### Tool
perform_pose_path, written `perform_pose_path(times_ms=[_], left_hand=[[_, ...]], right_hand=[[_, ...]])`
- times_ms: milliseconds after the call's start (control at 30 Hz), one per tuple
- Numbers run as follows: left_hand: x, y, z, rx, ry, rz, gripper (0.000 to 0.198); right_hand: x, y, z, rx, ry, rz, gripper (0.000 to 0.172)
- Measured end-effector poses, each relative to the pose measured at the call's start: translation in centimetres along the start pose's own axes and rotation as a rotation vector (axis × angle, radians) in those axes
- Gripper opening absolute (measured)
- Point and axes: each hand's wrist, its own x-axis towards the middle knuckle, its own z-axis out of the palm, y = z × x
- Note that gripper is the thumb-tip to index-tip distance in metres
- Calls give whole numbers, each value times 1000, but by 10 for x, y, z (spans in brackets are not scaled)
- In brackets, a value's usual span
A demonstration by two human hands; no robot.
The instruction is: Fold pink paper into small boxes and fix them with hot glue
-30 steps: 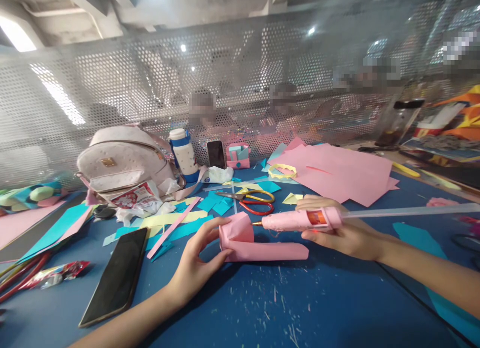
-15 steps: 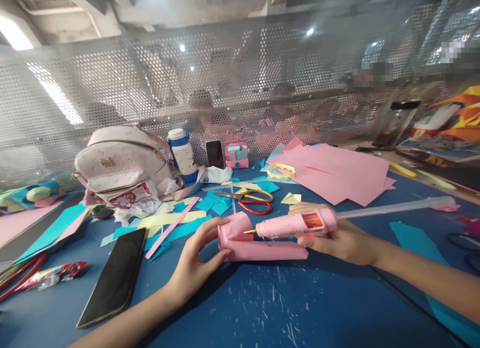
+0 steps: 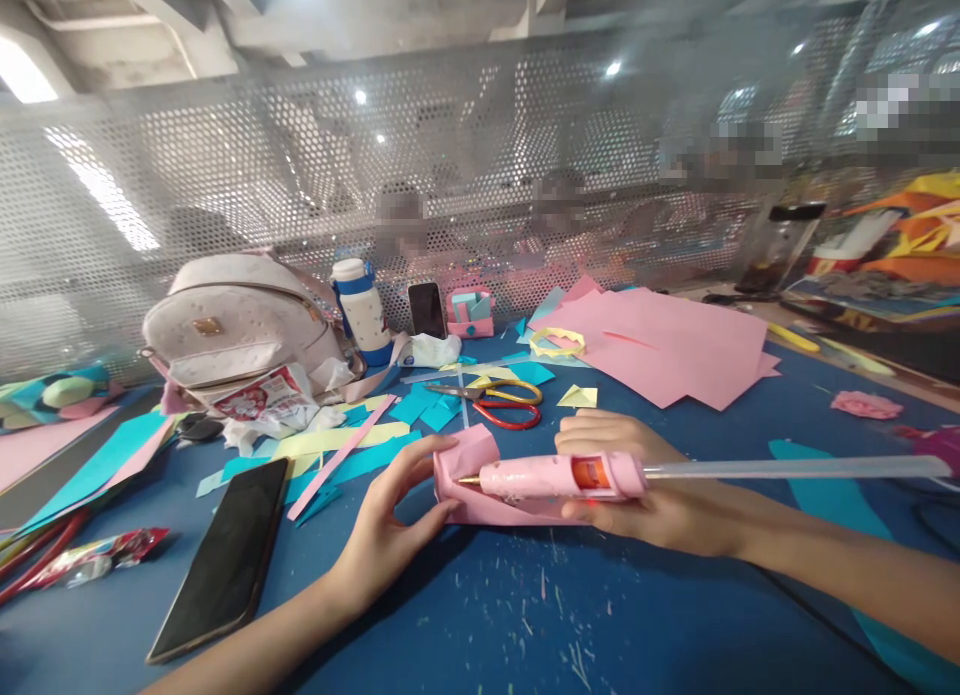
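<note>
My left hand [image 3: 397, 505] pinches the left end of a folded pink paper piece [image 3: 472, 443], thumb in front and fingers behind. In my right hand [image 3: 637, 495] is a pink hot glue gun [image 3: 532, 475], held level with a long clear glue stick [image 3: 787, 468] sticking out of its back. Its brass nozzle points left and lies over the inside of the pink paper, close to my left thumb. Whether the tip touches the paper I cannot tell. The gun and my right hand cover much of the paper's right part. Scissors [image 3: 510, 403] with red and yellow handles lie just behind.
A black phone [image 3: 221, 560] lies left of my left arm. Behind are paper scraps [image 3: 427, 405], a backpack [image 3: 240, 320], a bottle [image 3: 360, 310] and pink sheets [image 3: 667, 345]. A dark cord runs under my right forearm. A perforated screen [image 3: 465, 175] closes off the back.
My right hand has brought the glue gun left and slightly down, so its nozzle sits deeper over the pink paper. The glue stick has swung level. My left hand keeps its hold.
</note>
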Motion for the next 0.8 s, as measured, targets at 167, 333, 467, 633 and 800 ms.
perform_pose_path(times_ms=[167, 333, 467, 633, 800], left_hand=[[-1, 0, 0, -2, -2, 2, 48], [0, -1, 0, 7, 4, -1, 47], [0, -2, 1, -3, 7, -2, 48], [0, -2, 1, -10, 11, 5, 48], [0, -1, 2, -19, 3, 8, 49]], right_hand=[[0, 0, 0, -24, -2, 0, 39], [-3, 2, -2, -18, 6, 41, 41], [-8, 7, -5, -20, -28, 56, 35], [-10, 8, -10, -22, -8, 98, 39], [-12, 11, -11, -9, -4, 109, 35]])
